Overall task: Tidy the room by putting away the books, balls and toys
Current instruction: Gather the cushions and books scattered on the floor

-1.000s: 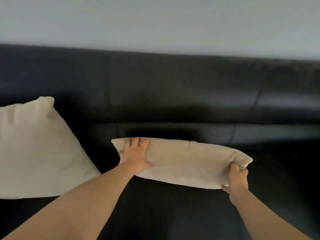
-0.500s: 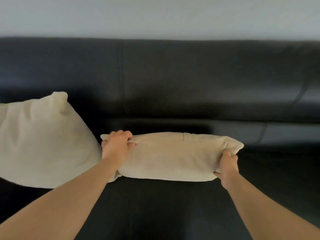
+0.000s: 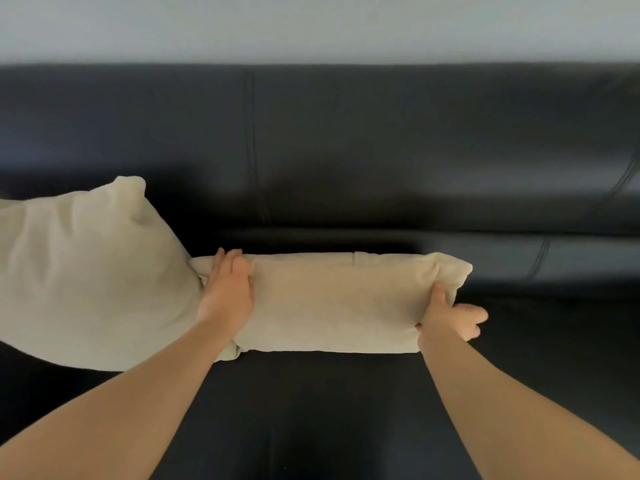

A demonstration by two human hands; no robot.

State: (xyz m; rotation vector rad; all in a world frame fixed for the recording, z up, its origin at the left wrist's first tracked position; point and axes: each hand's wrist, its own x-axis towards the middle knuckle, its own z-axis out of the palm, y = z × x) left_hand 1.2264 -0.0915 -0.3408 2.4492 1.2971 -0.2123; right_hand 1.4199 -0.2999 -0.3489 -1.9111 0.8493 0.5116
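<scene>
"Any writing on that cushion (image 3: 339,303)?"

"Only a small tab (image 3: 354,258) at its far edge, too small to read."

"Where is it lying?"

"On the seat of the black sofa (image 3: 346,150), with its far edge at the foot of the backrest. Its left end touches the second cushion (image 3: 86,271), which leans up on the left."

"And the hands?"

"The left hand (image 3: 227,296) has its fingers curled over the far edge near the left corner, gripping it. The right hand (image 3: 446,315) is at the near right corner with its thumb laid on the cover. Its fingers are a blur off to the right, so I can't tell whether they're holding it."

"Different from a second ago?"

"Yes. Then the left hand lay flat with its fingers spread, and bare sofa showed between the two cushions. That gap has closed."
</scene>
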